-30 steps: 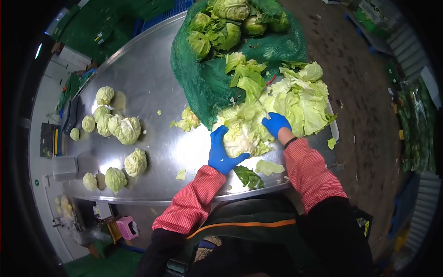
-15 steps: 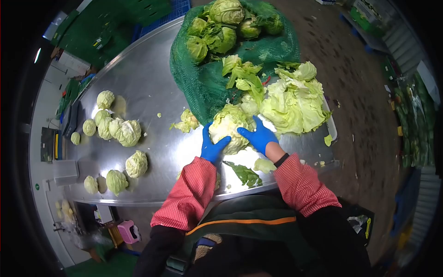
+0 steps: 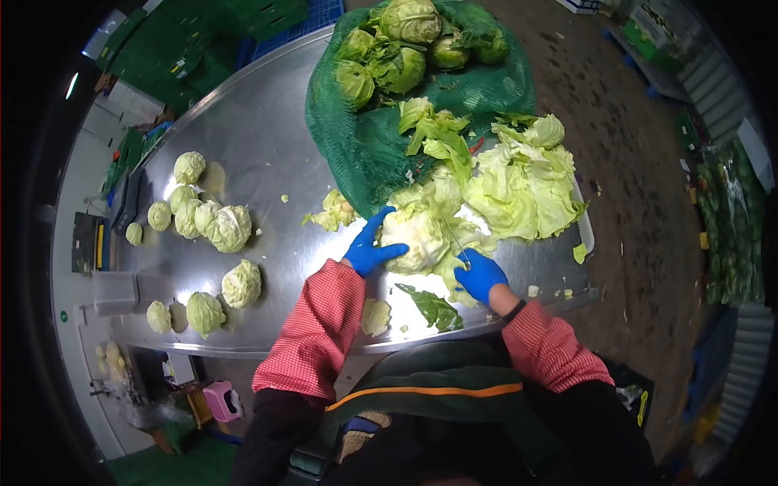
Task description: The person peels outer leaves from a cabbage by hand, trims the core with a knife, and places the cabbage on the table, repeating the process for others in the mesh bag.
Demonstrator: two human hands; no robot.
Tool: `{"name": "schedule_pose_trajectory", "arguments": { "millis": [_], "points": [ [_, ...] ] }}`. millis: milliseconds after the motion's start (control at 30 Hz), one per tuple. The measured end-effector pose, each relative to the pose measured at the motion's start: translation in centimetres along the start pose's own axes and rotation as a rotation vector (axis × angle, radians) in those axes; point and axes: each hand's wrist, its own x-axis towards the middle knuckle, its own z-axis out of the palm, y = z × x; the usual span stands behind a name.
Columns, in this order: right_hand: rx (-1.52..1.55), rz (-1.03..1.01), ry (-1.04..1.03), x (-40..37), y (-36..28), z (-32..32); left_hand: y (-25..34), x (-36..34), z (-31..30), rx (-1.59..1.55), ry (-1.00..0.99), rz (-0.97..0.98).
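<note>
Both my hands wear blue gloves. My left hand (image 3: 374,246) rests against the left side of a pale cabbage head (image 3: 415,243), fingers and thumb spread around it. To its right, my right hand (image 3: 480,275) is closed around a small knife (image 3: 457,241), whose thin blade points up toward the cabbage; the handle is mostly hidden in the fist. Loose outer leaves lie around and beneath the head. Below it a dark green leaf (image 3: 431,308) lies on the metal table (image 3: 267,138).
A green net bag (image 3: 356,162) holding several untrimmed cabbages (image 3: 410,21) lies at the back. Large pale leaves (image 3: 525,190) are piled at the right. Several trimmed cabbages (image 3: 228,228) stand at the left, near a clear plastic tub (image 3: 115,293).
My right hand has left the cabbage and moved right and down, and a knife blade now shows in it. My left hand stays against the head, which has turned and shifted slightly.
</note>
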Motion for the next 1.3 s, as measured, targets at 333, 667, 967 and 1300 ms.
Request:
{"name": "schedule_pose_trajectory", "arguments": {
  "millis": [333,667,967,1300],
  "points": [
    [-0.152,-0.303,0.021,3.7,-4.1,-4.9,6.6,0.4,3.0,0.458,0.147,0.377],
    [-0.207,-0.200,0.072,0.5,-4.4,-4.9,3.4,-0.1,8.6,0.529,0.498,0.327],
    [-0.441,-0.257,0.172,2.1,-2.6,-3.6,4.6,2.6,6.9,0.471,0.430,0.078],
    [-0.270,-0.278,0.162,3.0,-6.5,-6.6,3.6,1.4,6.7,0.490,0.362,0.279]
  ]
}}
